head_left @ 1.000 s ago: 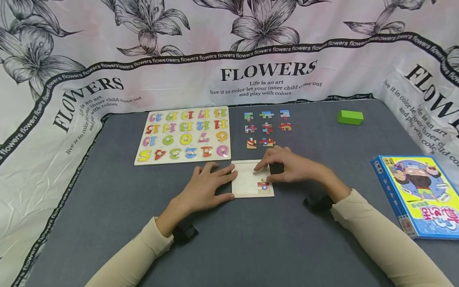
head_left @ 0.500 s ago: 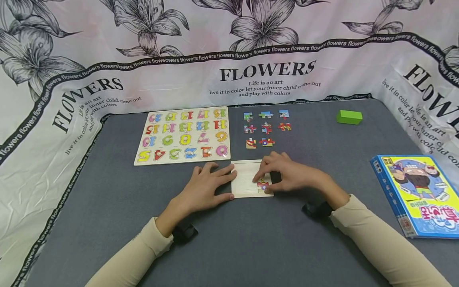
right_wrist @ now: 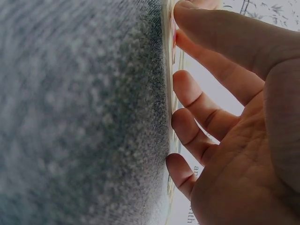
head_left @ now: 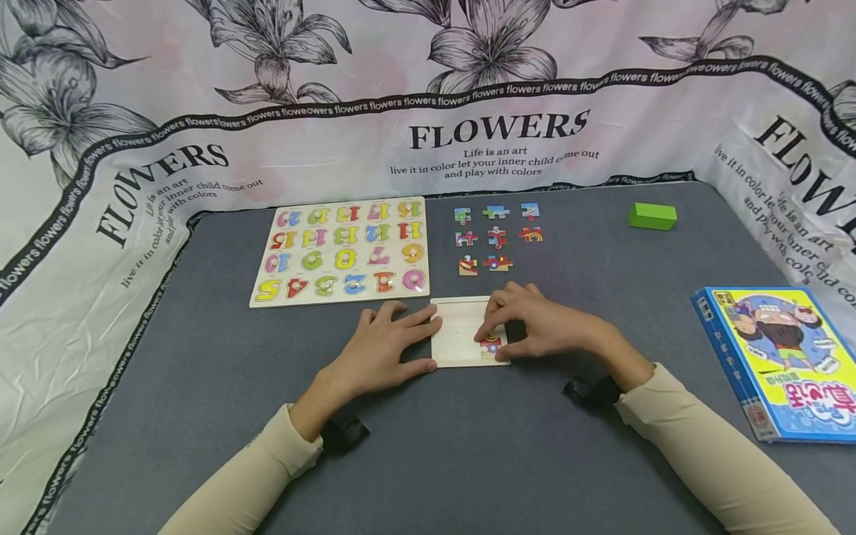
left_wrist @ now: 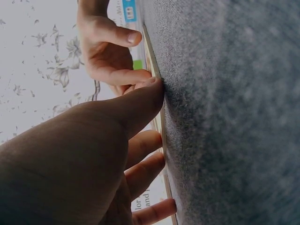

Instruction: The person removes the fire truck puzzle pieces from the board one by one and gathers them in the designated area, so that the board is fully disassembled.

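Observation:
A small pale wooden puzzle tray [head_left: 457, 334] lies flat on the grey tabletop in the head view. In its near right corner sits a red, yellow and purple jigsaw piece [head_left: 491, 346], partly covered by fingers. My right hand [head_left: 538, 323] spans this piece, index fingertip at its far left side and thumb at its near right, pinching it. In the right wrist view the other fingers [right_wrist: 186, 126] curl loosely along the tray's side. My left hand [head_left: 377, 349] rests at the tray's left edge, fingers spread, thumb at the near left corner.
Several loose jigsaw pieces [head_left: 497, 238] lie in rows beyond the tray. A number puzzle board [head_left: 339, 253] stands to their left. At the back right is a green block [head_left: 652, 216]; a blue and yellow box [head_left: 782, 364] lies at the right. A flower-printed cloth [head_left: 321, 160] hangs behind.
My right hand has moved nearer to me, its index finger coming from the tray's bare floor and its thumb from the right edge onto the jigsaw piece. My left hand stays put.

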{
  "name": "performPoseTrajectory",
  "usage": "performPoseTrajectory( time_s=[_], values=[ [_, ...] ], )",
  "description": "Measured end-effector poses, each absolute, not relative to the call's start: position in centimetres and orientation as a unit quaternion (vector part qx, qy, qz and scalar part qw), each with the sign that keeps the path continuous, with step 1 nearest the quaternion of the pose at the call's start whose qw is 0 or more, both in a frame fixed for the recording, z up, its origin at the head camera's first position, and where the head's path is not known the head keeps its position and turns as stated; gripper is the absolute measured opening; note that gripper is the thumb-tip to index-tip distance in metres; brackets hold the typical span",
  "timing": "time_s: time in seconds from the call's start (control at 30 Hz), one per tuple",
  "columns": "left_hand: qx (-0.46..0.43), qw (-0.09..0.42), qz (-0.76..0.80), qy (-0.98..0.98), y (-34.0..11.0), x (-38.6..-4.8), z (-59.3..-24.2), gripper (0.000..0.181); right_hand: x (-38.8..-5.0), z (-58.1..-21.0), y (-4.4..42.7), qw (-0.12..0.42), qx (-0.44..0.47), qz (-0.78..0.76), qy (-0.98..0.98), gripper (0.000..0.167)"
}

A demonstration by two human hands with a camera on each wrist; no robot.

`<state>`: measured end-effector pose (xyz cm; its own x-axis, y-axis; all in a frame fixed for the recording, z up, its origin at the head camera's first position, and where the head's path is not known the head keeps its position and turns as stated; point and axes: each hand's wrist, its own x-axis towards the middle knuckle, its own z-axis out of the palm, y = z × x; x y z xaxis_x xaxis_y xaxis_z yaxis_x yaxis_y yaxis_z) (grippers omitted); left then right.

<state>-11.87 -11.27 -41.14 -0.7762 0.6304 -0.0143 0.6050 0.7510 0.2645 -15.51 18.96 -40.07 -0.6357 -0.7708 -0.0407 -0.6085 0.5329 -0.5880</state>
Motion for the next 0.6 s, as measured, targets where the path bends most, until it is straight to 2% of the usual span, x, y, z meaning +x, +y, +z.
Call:
performPoseTrajectory(
  time_s=[0.6],
  values=[
    [0.329,0.056,0.124,0.935,-11.28,-11.89,-41.03,0.066,-15.53,-39.91,19.13,0.161,-0.396,-0.285,0.858,0.033]
  ],
)
